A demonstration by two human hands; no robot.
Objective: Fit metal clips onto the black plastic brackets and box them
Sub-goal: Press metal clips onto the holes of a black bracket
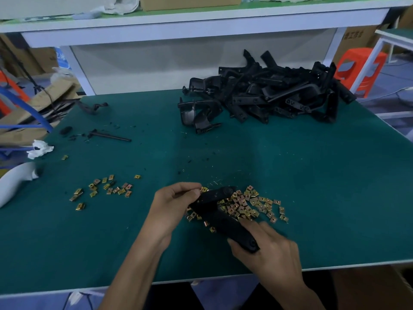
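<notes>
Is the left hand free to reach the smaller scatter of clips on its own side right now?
Probably not at once: the left hand pinches a metal clip at the bracket. The mat toward the smaller clip scatter lies bare, so the path itself looks free.

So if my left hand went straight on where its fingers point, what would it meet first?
Probably the rounded end of the black plastic bracket, just past the left hand and its pinched gold metal clip.

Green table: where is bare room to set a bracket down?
Widest: the right side of the mat, between the bracket pile and the near edge, right of the clip heap. Also the near-left corner below the smaller clip scatter. Crowded: that heap and the pile.
</notes>
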